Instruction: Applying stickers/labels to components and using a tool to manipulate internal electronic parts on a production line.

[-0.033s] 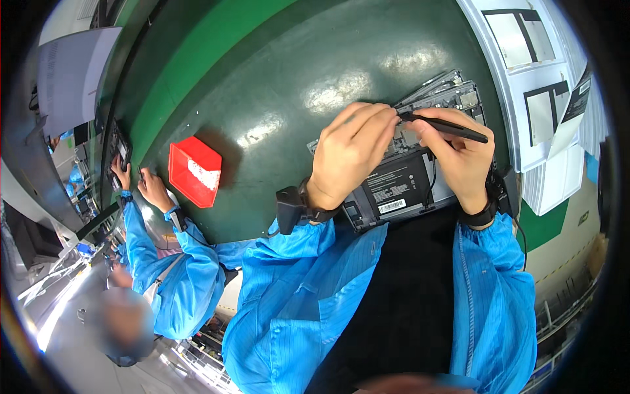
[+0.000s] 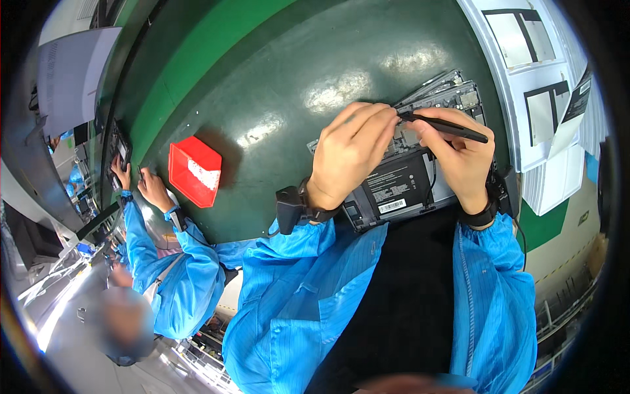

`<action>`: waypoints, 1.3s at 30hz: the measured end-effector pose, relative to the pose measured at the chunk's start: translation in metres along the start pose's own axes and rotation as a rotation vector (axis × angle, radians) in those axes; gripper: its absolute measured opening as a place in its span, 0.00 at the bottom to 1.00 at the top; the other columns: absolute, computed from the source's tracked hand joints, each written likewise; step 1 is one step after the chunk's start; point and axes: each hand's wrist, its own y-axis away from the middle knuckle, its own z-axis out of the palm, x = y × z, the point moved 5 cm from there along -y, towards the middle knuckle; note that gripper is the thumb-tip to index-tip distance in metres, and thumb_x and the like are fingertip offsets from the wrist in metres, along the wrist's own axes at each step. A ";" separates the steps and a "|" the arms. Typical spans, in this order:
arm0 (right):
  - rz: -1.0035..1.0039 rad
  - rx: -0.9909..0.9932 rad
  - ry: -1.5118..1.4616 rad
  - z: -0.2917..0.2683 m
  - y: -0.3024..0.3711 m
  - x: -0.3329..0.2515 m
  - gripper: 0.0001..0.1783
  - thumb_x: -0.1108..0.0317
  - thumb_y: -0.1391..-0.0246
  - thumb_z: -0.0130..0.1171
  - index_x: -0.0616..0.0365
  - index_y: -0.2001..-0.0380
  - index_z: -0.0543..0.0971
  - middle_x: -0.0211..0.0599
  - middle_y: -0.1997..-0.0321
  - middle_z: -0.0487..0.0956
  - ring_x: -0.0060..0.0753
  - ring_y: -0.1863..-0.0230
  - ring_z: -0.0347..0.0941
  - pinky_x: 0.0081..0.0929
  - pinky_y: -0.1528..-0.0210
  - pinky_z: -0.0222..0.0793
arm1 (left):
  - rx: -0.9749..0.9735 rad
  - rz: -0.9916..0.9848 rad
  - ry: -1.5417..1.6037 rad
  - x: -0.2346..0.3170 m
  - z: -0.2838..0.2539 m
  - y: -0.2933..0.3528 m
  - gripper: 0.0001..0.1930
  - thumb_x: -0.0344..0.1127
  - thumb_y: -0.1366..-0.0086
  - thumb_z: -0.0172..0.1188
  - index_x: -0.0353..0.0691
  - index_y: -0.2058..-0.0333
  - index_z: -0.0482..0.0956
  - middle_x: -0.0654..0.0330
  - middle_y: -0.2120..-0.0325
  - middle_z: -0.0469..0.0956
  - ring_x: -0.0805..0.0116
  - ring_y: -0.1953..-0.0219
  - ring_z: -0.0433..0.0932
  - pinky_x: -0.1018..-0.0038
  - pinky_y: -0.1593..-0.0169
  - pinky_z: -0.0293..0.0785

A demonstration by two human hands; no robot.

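An opened laptop chassis (image 2: 433, 189) lies on the bench in front of me, its flat black battery (image 2: 392, 186) with a white label on the near side. The circuit board beyond the battery is partly covered by my hands. My right hand (image 2: 459, 151) is closed around a slim black pen-like tool (image 2: 453, 129), whose tip points left over the board. My left hand (image 2: 351, 150) reaches over the board's left part, fingers bent and pressed together, fingertips beside the tool's tip. Whatever those fingertips pinch is hidden.
More thin device parts (image 2: 441, 85) lie fanned behind the chassis. Left on the green bench (image 2: 282, 79) stands a red tray (image 2: 180, 171) with white contents. White foam trays (image 2: 515, 85) and stacked sheets (image 2: 551, 180) line the right edge. A co-worker's hands (image 2: 154, 190) handle another device at far left.
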 end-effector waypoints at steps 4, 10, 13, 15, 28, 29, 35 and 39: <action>0.025 -0.014 0.014 -0.001 0.000 0.000 0.10 0.79 0.45 0.69 0.68 0.59 0.85 0.38 0.60 0.85 0.21 0.63 0.82 0.16 0.62 0.79 | 0.008 0.002 -0.003 0.000 0.000 0.001 0.10 0.21 0.46 0.71 0.33 0.64 0.85 0.54 0.66 0.85 0.56 0.64 0.85 0.68 0.60 0.82; 0.017 -0.032 0.030 0.000 -0.001 -0.001 0.10 0.79 0.45 0.70 0.68 0.59 0.85 0.38 0.61 0.85 0.21 0.63 0.82 0.15 0.63 0.79 | -0.002 -0.008 -0.003 0.001 -0.001 0.000 0.10 0.21 0.46 0.71 0.33 0.64 0.85 0.53 0.65 0.85 0.56 0.63 0.85 0.68 0.60 0.82; 0.044 -0.048 0.010 -0.001 0.000 0.001 0.11 0.79 0.46 0.70 0.68 0.58 0.85 0.38 0.60 0.85 0.20 0.62 0.82 0.15 0.62 0.78 | -0.027 0.005 -0.021 0.001 -0.004 -0.001 0.10 0.22 0.46 0.71 0.34 0.63 0.85 0.53 0.64 0.85 0.56 0.63 0.85 0.67 0.59 0.83; 0.050 -0.059 -0.048 -0.002 0.000 0.003 0.11 0.79 0.45 0.69 0.68 0.57 0.85 0.39 0.60 0.86 0.21 0.62 0.82 0.15 0.63 0.78 | -0.063 0.068 -0.050 0.002 -0.008 -0.001 0.11 0.23 0.47 0.72 0.34 0.63 0.85 0.54 0.63 0.86 0.57 0.62 0.85 0.68 0.59 0.83; 0.004 0.010 -0.245 -0.011 0.004 0.002 0.13 0.79 0.40 0.64 0.71 0.53 0.80 0.44 0.61 0.85 0.28 0.64 0.84 0.16 0.73 0.74 | -0.098 0.152 -0.123 0.000 -0.026 0.005 0.11 0.24 0.46 0.71 0.36 0.62 0.86 0.56 0.62 0.86 0.59 0.62 0.86 0.69 0.59 0.84; -0.005 0.024 -0.245 -0.011 0.006 0.001 0.13 0.79 0.40 0.64 0.71 0.52 0.80 0.44 0.61 0.85 0.27 0.64 0.84 0.16 0.74 0.73 | -0.045 0.114 -0.166 -0.003 -0.038 0.006 0.11 0.24 0.46 0.71 0.35 0.62 0.86 0.56 0.62 0.86 0.59 0.61 0.86 0.69 0.58 0.83; 0.068 -0.007 -0.192 -0.008 -0.002 0.009 0.13 0.77 0.40 0.65 0.69 0.52 0.80 0.41 0.63 0.85 0.23 0.67 0.82 0.16 0.75 0.71 | 0.589 -0.483 -0.620 -0.020 -0.184 0.080 0.07 0.23 0.35 0.64 0.32 0.60 0.88 0.52 0.66 0.88 0.64 0.68 0.87 0.72 0.60 0.83; 0.057 0.021 -0.149 -0.023 0.004 0.013 0.12 0.77 0.38 0.63 0.69 0.52 0.80 0.40 0.62 0.84 0.21 0.66 0.80 0.15 0.76 0.69 | 0.470 -0.787 -0.915 -0.073 -0.228 0.144 0.09 0.31 0.33 0.64 0.32 0.59 0.87 0.45 0.69 0.86 0.59 0.69 0.88 0.68 0.63 0.81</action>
